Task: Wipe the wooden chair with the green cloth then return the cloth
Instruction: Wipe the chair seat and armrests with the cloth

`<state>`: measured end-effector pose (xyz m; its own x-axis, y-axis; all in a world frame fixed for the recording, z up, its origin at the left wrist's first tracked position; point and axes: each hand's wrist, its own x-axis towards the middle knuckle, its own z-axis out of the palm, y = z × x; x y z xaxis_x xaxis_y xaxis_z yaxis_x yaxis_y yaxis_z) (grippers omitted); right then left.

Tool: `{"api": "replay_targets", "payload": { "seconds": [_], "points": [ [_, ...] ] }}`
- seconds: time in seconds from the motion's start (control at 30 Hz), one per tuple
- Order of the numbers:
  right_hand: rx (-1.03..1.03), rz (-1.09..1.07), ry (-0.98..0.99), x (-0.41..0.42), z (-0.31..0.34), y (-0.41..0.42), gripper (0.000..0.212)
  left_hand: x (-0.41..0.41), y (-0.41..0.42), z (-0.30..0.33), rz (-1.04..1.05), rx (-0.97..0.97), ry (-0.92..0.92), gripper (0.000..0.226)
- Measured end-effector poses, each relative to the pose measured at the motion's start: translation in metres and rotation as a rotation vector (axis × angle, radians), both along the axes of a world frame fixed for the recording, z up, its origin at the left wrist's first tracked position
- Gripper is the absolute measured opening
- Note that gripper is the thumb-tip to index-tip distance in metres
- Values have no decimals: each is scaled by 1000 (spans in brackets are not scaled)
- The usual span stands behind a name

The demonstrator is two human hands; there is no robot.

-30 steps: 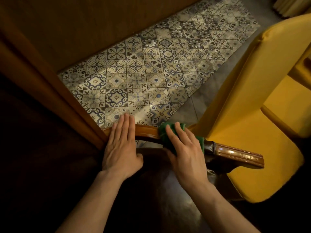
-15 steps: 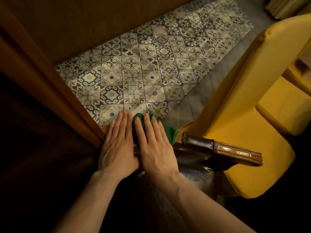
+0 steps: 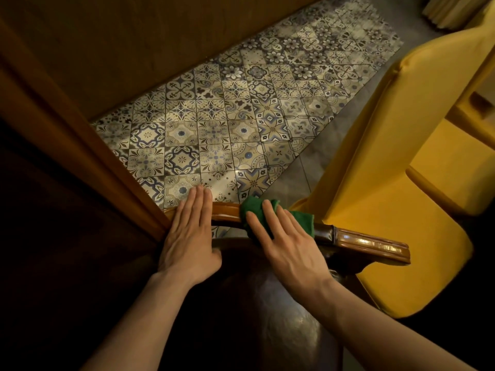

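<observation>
The wooden chair's curved top rail runs across the lower middle, glossy brown with a carved right end. Its dark padded back falls away below the rail. My left hand lies flat on the rail's left part, fingers together, holding nothing. My right hand presses the green cloth onto the middle of the rail, fingers spread over it. Most of the cloth is hidden under that hand.
A yellow upholstered chair stands close on the right, touching the rail's end. Patterned floor tiles spread beyond the rail. A wooden panel edge slants down the left, meeting the rail beside my left hand.
My right hand slid the cloth left until it met my left hand, then back right along the rail. My left hand stayed in place.
</observation>
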<state>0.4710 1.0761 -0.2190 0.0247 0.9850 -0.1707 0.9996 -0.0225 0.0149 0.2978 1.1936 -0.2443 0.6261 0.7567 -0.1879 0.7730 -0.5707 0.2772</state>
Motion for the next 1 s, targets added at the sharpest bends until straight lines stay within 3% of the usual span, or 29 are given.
{"api": "replay_targets", "payload": {
  "seconds": [0.4,0.53,0.7,0.87,1.0],
  "points": [
    [-172,-183,-34,14,39,-25,76,2,6,10,5,-107,43,122],
    [-146,-378,114,22,60,-59,83,2,5,14,-2,-121,79,121],
    [-134,-451,257,27,83,-87,84,14,-11,21,65,-167,77,119],
    [-131,-579,576,29,104,-98,71,27,-61,52,-38,-281,-158,115],
    [-98,-583,725,30,129,-101,60,45,-88,104,-319,-309,-307,109]
  ]
}}
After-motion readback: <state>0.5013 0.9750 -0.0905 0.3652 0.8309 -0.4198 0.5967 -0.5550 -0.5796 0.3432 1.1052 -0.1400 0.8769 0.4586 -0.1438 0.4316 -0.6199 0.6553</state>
